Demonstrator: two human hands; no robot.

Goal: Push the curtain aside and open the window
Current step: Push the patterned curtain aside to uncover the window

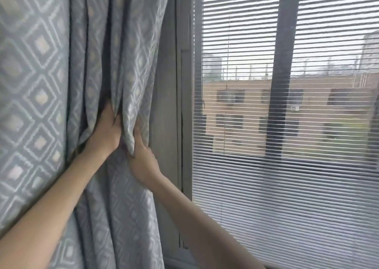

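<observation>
A home room is showing: a patterned curtain [41, 84] is hanging beside a window [287, 176] with slatted blinds [287, 217].

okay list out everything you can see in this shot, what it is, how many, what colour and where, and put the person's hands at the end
curtain: one, grey-blue with pale diamond pattern, left half, bunched in folds
window frame: one, grey, centre, just right of the curtain edge
blinds: one set, white slats, over the glass on the right
dark vertical bar: one, behind the blinds
building: one, tan, outside through the slats
left hand: one, gripping curtain folds
right hand: one, gripping the curtain's edge fold
</observation>
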